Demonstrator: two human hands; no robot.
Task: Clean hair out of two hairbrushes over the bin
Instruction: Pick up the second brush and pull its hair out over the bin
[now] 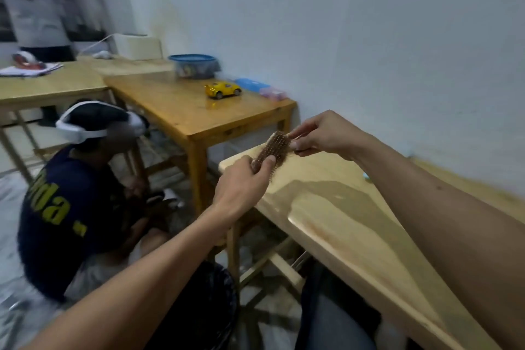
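Observation:
A brown hairbrush [275, 146] with pale bristle tips and dark hair tangled in it is held in the air above the near table's corner. My left hand [243, 184] grips its handle end from below. At the brush's far end my right hand [321, 133] pinches the hair with fingertips. A dark bin [210, 301] with a black liner sits on the floor below my left forearm, partly hidden by the arm. A second hairbrush is not in view.
The light wooden table [355, 224] runs along the right wall. Another wooden table [181, 111] beyond holds a yellow toy car [222, 89] and a blue-lidded tub [193, 65]. A person in a dark shirt [71, 199] crouches on the floor at left.

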